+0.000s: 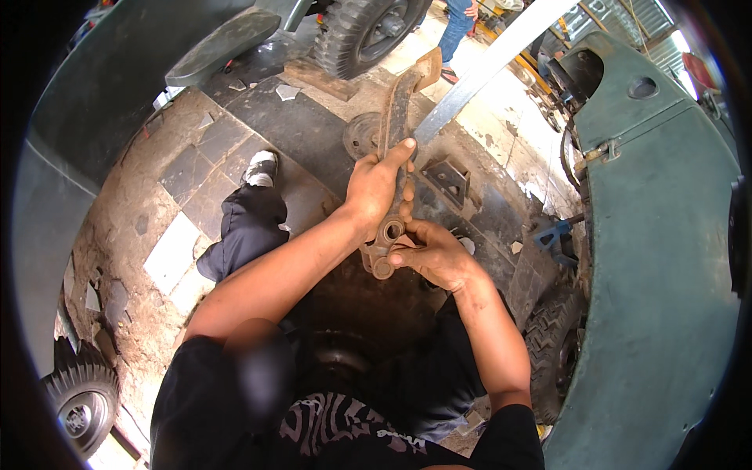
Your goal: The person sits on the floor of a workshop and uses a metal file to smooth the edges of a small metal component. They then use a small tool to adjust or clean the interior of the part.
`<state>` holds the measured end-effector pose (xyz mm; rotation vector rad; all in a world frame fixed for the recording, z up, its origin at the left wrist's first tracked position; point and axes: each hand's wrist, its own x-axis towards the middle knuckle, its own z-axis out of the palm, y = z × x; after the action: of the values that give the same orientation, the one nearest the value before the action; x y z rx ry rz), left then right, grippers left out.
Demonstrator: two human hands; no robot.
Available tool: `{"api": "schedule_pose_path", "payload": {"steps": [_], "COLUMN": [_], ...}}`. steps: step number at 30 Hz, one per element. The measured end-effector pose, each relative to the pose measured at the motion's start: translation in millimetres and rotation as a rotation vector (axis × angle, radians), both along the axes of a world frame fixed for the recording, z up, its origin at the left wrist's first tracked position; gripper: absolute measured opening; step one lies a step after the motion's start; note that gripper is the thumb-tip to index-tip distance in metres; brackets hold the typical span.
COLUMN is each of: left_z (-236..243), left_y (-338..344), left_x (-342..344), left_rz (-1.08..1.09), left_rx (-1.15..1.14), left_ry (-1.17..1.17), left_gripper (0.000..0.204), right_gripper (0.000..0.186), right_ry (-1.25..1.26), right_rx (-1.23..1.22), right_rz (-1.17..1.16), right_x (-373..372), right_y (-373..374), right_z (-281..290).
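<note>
A rusty pedal (pixel 398 106) with a long curved arm is held up in front of me, its flat pad at the far end. My left hand (pixel 373 186) is wrapped round the middle of the arm, thumb lying along its top. Closer to me, the pedal's near end carries a round bored boss and a smaller round knob. My right hand (pixel 440 258) is closed on this near end, thumb on the knob and fingers bent beside the boss. Part of the arm is hidden behind my left hand.
A round metal plate (pixel 360 135) and a rusty bracket (pixel 448 180) lie on the broken-tiled floor. Ahead are a wooden block (pixel 319 80), a wheel (pixel 368 35) and a slanting white post (pixel 489 70). A green vehicle body (pixel 662 235) stands right, near a blue stand (pixel 556 237). Another person's leg (pixel 456 31) shows beyond.
</note>
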<state>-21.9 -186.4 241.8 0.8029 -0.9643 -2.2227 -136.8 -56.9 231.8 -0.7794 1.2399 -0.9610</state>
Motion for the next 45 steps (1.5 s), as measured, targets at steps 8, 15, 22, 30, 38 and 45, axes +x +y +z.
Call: {"api": "schedule_pose_path", "payload": {"steps": [8,15,22,30,38,45], "left_z": [2,6,5,4,1,-1], "left_y": [-6,-16,-18,-18,-17,-16], "left_x": [2,5,7,5,3,-1], "left_rz": [0.067,0.149,0.181,0.188,0.201,0.246], "left_rx": [-0.050,-0.050,-0.055,-0.050,-0.057,-0.028], "left_ry": [0.014,0.053,0.053,0.074,0.055,0.062], "left_gripper": [0.042,0.042,0.042,0.043,0.042,0.042], "right_gripper": [0.037,0.019,0.019,0.019,0.021,0.025], "right_ry": [0.216,0.105,-0.090,-0.046,0.135,0.102], "right_rx": [-0.120,-0.173,-0.128,-0.159,-0.186,-0.077], "right_rz": [-0.096,-0.321,-0.287,-0.378,-0.386,-0.425], "right_x": [1,-28,7,10,23,28], "right_y": [1,16,6,10,2,-1], "right_z": [12,5,-3,-7,-18,-9]}}
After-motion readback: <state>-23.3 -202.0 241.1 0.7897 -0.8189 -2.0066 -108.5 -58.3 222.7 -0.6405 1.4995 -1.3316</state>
